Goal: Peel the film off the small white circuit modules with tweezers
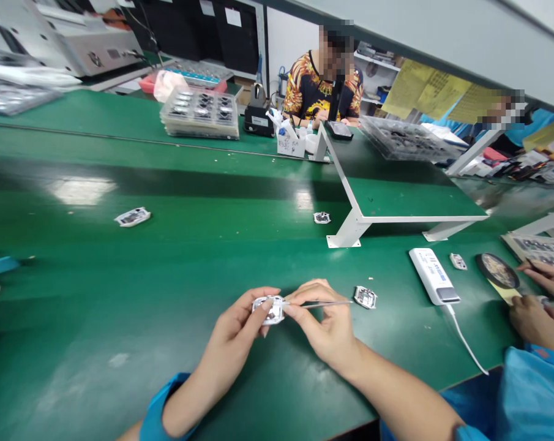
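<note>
Between the thumb and fingers of my left hand [240,324] is a small white watch case [275,313], its open side with inner parts turned up. My right hand [325,321] pinches thin metal tweezers [329,304] at the case's right edge. Their shaft sticks out to the right past my fingers; the working end is hidden by the fingertips. A similar white case [365,297] lies on the bench just right of my right hand. Farther off lie another case [321,217] beside the stand's leg and one [133,217] at left.
A white-legged stand [419,218] rises at right rear. Near it are a white device with a cable [435,275], another case [458,261] and a round black dish [497,271]. A co-worker's hands [540,318] work at the right edge. Stacked trays [201,113] stand behind; another person sits opposite.
</note>
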Action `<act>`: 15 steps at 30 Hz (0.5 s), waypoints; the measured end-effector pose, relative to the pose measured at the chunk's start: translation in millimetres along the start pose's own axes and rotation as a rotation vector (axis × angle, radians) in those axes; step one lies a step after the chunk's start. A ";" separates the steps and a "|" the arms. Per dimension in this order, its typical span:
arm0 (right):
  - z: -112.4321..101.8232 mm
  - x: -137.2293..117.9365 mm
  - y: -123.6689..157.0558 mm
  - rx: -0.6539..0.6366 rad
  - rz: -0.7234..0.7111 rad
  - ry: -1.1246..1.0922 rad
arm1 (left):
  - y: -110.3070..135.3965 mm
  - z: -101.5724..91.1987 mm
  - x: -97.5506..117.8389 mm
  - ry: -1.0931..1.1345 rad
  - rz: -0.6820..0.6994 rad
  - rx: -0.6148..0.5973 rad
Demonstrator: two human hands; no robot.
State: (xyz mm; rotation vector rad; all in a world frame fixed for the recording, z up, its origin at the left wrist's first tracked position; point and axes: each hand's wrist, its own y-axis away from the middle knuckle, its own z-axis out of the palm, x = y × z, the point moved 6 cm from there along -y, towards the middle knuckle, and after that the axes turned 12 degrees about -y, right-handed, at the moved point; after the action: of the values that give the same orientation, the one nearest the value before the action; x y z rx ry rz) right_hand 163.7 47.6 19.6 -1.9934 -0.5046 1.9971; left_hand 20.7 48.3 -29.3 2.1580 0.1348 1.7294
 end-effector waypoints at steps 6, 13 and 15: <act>-8.1 9.1 -2.6 0.074 0.061 -0.103 | 1.4 -0.8 -5.4 0.079 -0.063 -0.057; -3.8 16.6 -4.1 -0.002 0.141 -0.175 | 5.9 1.2 -3.5 0.091 -0.083 -0.110; -2.0 18.0 -3.7 -0.015 0.164 -0.168 | 6.4 1.7 -3.6 0.072 -0.079 -0.120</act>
State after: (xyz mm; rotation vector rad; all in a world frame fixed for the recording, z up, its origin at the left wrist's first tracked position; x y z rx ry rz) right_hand 165.2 58.8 4.9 -1.9426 -0.4040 2.2790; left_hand 20.4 41.0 -30.7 1.9799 0.1293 1.7257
